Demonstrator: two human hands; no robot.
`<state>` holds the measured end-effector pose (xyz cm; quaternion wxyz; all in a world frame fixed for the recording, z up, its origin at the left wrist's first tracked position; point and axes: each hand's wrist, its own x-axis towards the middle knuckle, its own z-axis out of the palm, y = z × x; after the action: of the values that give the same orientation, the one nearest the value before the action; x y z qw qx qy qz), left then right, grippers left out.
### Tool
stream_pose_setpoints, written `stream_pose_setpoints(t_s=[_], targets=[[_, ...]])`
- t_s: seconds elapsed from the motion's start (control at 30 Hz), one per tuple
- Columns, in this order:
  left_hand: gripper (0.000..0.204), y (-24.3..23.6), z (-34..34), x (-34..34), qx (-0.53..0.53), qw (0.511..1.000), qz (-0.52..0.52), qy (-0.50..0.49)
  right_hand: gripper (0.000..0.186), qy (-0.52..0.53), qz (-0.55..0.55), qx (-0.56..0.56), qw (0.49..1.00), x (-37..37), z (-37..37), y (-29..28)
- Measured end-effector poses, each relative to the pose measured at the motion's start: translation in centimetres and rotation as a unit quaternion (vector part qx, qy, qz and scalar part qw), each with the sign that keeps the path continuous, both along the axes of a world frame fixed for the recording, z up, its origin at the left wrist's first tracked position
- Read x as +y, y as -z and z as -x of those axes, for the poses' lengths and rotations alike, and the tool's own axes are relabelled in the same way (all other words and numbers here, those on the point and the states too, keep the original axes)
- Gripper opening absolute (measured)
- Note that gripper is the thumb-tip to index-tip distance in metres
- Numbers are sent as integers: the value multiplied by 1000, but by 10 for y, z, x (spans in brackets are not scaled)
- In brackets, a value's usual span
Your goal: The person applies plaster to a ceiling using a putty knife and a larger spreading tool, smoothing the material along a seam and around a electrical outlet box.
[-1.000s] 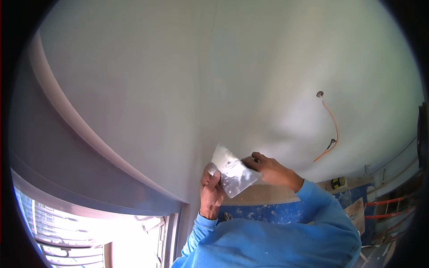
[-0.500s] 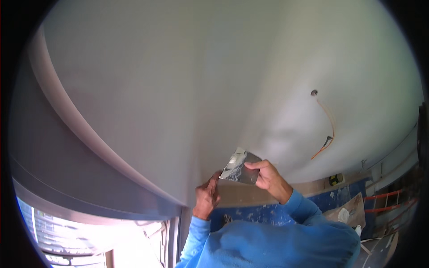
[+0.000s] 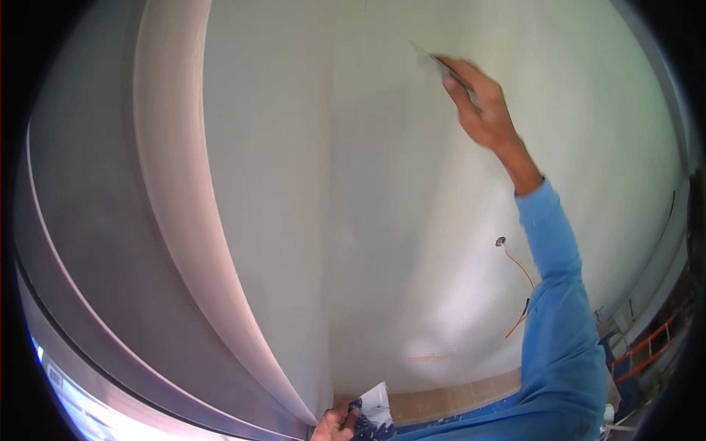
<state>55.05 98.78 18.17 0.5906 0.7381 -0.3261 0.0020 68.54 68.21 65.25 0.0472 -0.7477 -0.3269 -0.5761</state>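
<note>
My right hand (image 3: 482, 106) is raised high in front of the pale wall (image 3: 397, 191), fingers closed round a thin flat scraper blade (image 3: 432, 62). That blade tilts toward the wall at its upper left end; whether it touches cannot be made out. Low at the bottom edge, my left hand (image 3: 334, 425) grips a second flat blade (image 3: 376, 406), which carries white filler and dark patches. Part of the left hand is cut off by the picture's edge.
Orange wires (image 3: 521, 268) hang from a round hole (image 3: 501, 241) in the wall, beside my right sleeve. A long curved moulding (image 3: 180, 147) runs down the left. An orange ladder (image 3: 643, 351) stands at the lower right. Bright window light (image 3: 81, 404) enters at lower left.
My hands, together at the blade before, are now apart. The right has swung up high with a blade; the left has dropped to the bottom edge with another. The view has tilted upward.
</note>
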Motion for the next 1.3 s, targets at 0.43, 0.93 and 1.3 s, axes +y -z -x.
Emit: stream_pose_setpoints(t_s=[0.43, 0.93, 1.3], targets=[[30, 1, -8, -4, 131, 988, -84, -16, 53, 321, 335, -213, 860, 26, -74, -127], [30, -46, -1, -12, 168, 978, -97, -77, 44, 289, 358, -195, 866, 35, -91, -142], [35, -46, 3, -12, 146, 980, -87, -98, 36, 447, 308, -64, 837, 45, -51, -125]])
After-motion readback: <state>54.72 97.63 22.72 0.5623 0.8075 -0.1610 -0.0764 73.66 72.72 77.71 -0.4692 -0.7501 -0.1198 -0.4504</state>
